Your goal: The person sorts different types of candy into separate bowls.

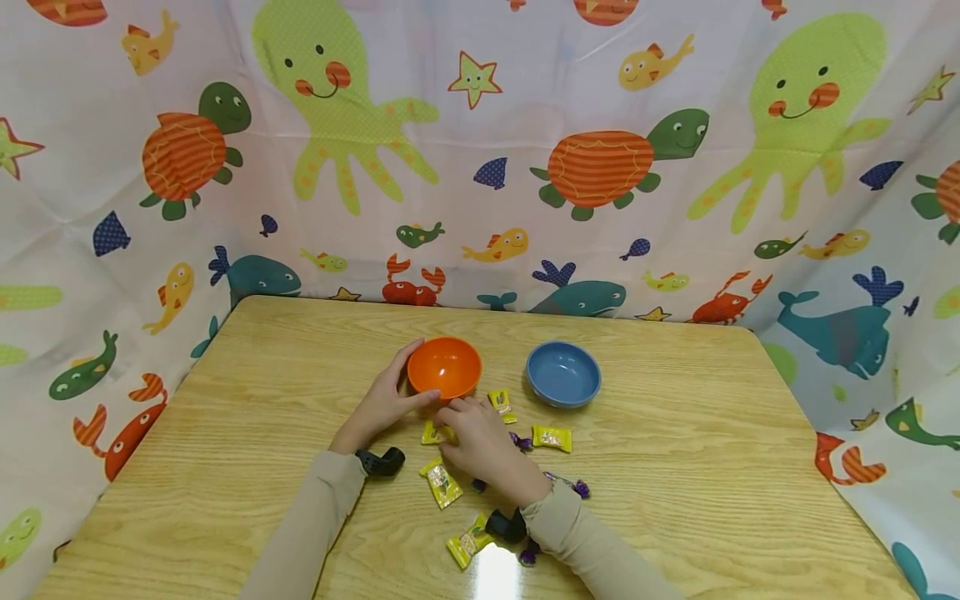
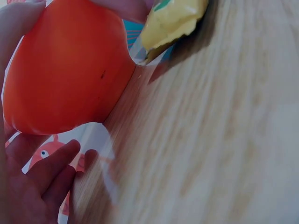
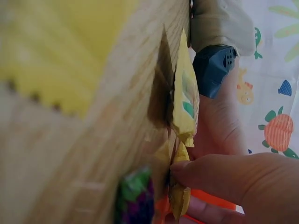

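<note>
- The left hand [image 1: 384, 404] curls around the orange bowl [image 1: 446, 367], seemingly to steady it.
- The right hand [image 1: 486, 440] pinches a yellow packet [image 3: 179, 201] close to the table [image 1: 675, 467], near that bowl.
- The blue bowl [image 1: 563, 373] stands apart from both hands.

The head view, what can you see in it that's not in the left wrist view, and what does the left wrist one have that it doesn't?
Only the head view shows the blue bowl, the purple-wrapped pieces and the inside of the orange bowl.

Only the left wrist view shows a small dark mark on the orange bowl's outside.

Both show the orange bowl, the left hand holding it, at least one yellow packet, the wooden table and the patterned cloth.
</note>
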Motion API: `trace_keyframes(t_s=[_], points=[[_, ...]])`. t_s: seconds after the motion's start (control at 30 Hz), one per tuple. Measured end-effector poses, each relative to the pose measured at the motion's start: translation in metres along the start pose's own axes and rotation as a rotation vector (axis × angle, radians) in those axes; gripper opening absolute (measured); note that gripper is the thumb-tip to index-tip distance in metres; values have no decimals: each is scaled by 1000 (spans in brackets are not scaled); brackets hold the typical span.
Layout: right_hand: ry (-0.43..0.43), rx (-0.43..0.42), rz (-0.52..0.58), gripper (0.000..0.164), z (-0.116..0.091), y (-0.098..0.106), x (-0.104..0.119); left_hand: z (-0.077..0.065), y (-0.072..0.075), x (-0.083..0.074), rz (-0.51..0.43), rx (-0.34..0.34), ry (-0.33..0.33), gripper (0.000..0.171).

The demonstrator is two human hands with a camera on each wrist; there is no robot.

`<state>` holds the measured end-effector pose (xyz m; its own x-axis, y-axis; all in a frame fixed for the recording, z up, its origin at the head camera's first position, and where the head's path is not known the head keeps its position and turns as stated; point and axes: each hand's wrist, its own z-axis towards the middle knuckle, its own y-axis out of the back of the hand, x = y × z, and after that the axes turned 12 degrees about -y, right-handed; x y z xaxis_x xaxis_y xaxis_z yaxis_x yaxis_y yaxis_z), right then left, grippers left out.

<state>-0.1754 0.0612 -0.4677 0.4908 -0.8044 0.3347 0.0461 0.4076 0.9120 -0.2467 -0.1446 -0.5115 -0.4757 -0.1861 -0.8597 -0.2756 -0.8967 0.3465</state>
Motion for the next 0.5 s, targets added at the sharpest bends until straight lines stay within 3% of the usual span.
trace_keyframes(t_s=[0.37,0.5], points=[[13,40,72,21,0,22,3,0,1,0,-18,9,27,92],[4,66,74,22,0,33,7,0,2,-10,-8,25,35,91]])
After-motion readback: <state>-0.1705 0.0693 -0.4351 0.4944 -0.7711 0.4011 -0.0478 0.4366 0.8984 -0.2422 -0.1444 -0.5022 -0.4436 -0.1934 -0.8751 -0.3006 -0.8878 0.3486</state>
